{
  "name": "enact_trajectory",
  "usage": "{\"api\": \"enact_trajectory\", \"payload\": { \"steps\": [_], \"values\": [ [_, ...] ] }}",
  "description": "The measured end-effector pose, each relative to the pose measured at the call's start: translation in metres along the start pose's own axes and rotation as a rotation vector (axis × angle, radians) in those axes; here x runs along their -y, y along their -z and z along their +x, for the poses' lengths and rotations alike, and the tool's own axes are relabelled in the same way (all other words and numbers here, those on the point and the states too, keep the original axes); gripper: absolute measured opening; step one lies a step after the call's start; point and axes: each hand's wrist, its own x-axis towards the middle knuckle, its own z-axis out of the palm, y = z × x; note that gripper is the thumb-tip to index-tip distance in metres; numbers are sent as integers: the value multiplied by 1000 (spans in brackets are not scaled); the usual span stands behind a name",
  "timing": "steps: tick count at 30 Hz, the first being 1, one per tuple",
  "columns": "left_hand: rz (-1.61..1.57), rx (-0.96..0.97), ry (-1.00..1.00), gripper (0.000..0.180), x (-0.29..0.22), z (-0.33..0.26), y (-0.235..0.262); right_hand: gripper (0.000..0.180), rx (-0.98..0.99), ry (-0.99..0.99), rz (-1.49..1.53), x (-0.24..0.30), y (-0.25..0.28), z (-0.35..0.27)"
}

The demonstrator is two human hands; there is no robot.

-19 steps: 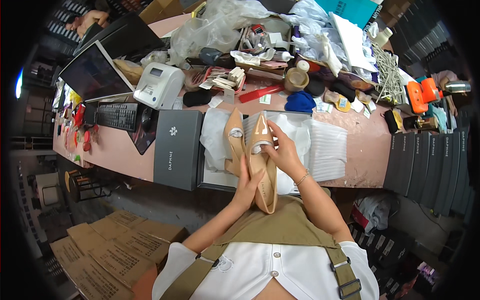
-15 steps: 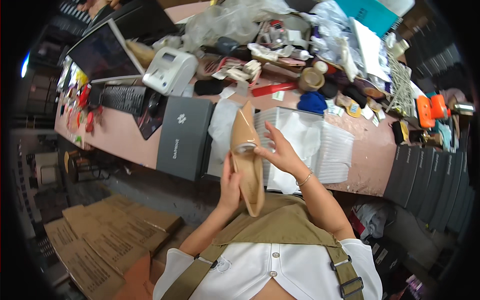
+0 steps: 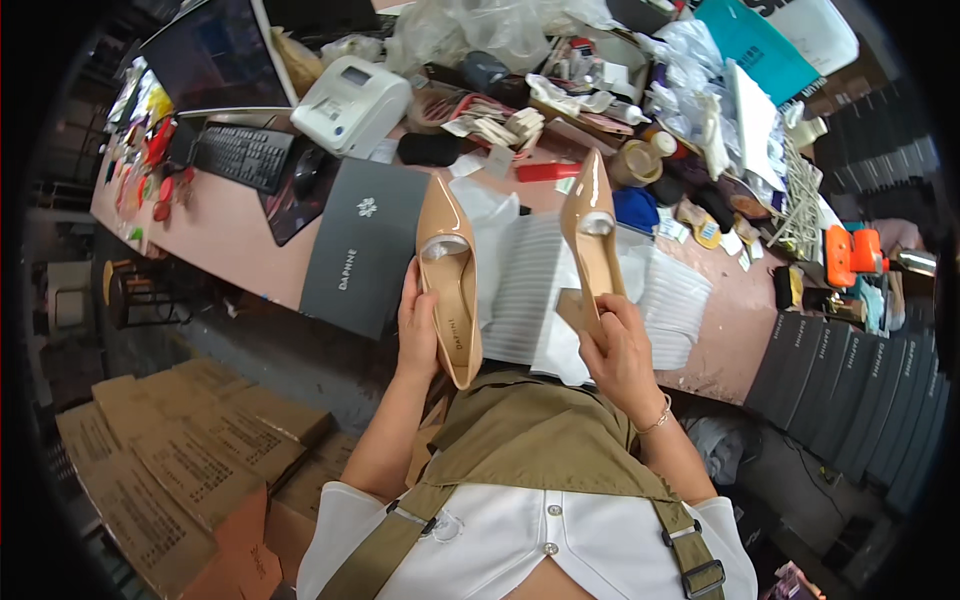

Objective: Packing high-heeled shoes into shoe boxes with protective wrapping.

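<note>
A glossy tan pointed-toe shoe [image 3: 455, 290] is held by my left hand [image 3: 418, 325], toe pointing away from me and insole facing up. My right hand [image 3: 618, 345] grips a second matching shoe [image 3: 592, 235] around its heel end, tilted so one side shows. White stuffing sits inside both toes. The two shoes are apart, held above the table edge. Beneath and between them lies an open box lined with white tissue paper [image 3: 560, 340] and ribbed white foam sheet [image 3: 522, 290]. To the left is a dark grey shoebox lid [image 3: 365, 245].
A label printer [image 3: 352, 105], keyboard [image 3: 240, 155] and monitor [image 3: 215, 55] stand at the back left. Plastic bags and small tools crowd the table's far side. Several grey shoeboxes [image 3: 835, 385] are lined up at the right; flattened cartons [image 3: 190, 450] lie lower left.
My right hand, open beside the first shoe before, now holds the second shoe. The first shoe has shifted left with my left hand. The whole view has shifted slightly.
</note>
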Motion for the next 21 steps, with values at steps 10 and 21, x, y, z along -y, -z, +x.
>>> {"api": "enact_trajectory", "payload": {
  "steps": [10,21],
  "values": [
    [290,33,215,61,96,39,14,45,-191,-305,86,-75,-56,-42],
    [392,216,-156,65,60,-20,-23,52,-253,-652,794,-75,-34,-50]
  ]
}}
